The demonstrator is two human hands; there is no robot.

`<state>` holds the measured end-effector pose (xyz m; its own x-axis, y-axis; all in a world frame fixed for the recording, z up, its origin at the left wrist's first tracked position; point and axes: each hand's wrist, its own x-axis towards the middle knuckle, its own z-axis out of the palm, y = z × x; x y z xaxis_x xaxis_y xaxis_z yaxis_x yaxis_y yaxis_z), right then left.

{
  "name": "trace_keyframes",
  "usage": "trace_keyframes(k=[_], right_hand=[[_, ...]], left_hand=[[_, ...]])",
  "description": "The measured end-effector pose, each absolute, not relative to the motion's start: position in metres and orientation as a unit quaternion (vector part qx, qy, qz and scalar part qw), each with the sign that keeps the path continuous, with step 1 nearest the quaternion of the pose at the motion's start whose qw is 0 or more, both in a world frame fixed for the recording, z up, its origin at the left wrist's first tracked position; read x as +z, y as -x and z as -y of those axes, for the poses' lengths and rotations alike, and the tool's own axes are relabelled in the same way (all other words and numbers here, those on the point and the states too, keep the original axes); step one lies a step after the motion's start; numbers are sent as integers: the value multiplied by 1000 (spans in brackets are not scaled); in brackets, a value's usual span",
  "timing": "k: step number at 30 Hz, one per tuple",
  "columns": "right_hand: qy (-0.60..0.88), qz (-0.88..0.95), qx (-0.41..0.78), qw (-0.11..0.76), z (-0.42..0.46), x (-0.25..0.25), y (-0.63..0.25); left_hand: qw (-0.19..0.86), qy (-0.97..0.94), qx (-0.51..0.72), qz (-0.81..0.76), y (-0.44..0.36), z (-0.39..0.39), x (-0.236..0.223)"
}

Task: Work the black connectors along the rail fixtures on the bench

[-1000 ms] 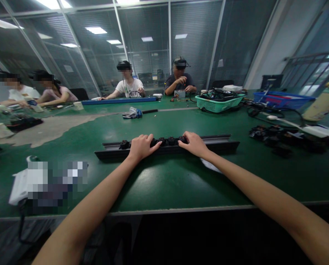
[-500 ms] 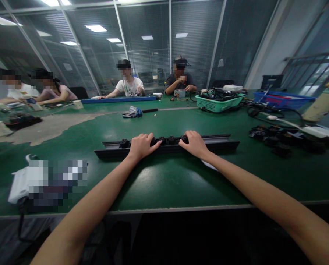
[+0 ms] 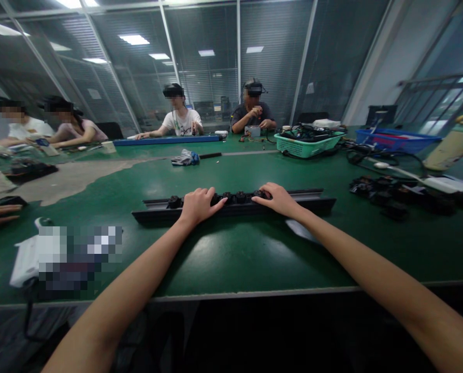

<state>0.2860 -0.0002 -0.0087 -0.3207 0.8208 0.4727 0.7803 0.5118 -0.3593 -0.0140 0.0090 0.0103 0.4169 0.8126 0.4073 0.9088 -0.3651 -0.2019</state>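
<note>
A long black channel rail (image 3: 157, 215) lies crosswise on the green table, with several small black blocks (image 3: 241, 197) seated in a row in its groove. My left hand (image 3: 198, 204) grips the rail left of its middle, fingers over the far side and thumb along the near side. Part of the row is hidden under that hand. Around the rightmost visible block (image 3: 259, 194), my right hand (image 3: 276, 199) is closed, thumb at the near side and fingers over the top; the block still sits in the groove. A white sheet or flat piece (image 3: 301, 229) shows beneath my right forearm.
Loose black parts (image 3: 390, 194) lie in a heap at right, near a power strip (image 3: 449, 184). Farther back are a green basket (image 3: 305, 146) of cables, a blue tray (image 3: 398, 142) and a glove (image 3: 185, 158). Another person's hand (image 3: 0, 213) rests at the left edge; co-workers sit across.
My right hand has shifted slightly, its thumb lying flatter and its fingers farther over the block. Another person's hand has come in at the left edge. My left hand stays put.
</note>
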Motion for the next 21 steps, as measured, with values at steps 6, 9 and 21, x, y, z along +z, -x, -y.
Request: trace_keyframes(k=[6,9,21], right_hand=[[492,807,22,327,-1,-15,-283],[492,805,27,331,-1,-16,-283],[508,794,16,335,-3,-17,-284]], left_hand=[[198,817,-125,526,15,-10,9],[202,817,-123,525,15,-10,8],[201,816,-121,528,15,-10,9]])
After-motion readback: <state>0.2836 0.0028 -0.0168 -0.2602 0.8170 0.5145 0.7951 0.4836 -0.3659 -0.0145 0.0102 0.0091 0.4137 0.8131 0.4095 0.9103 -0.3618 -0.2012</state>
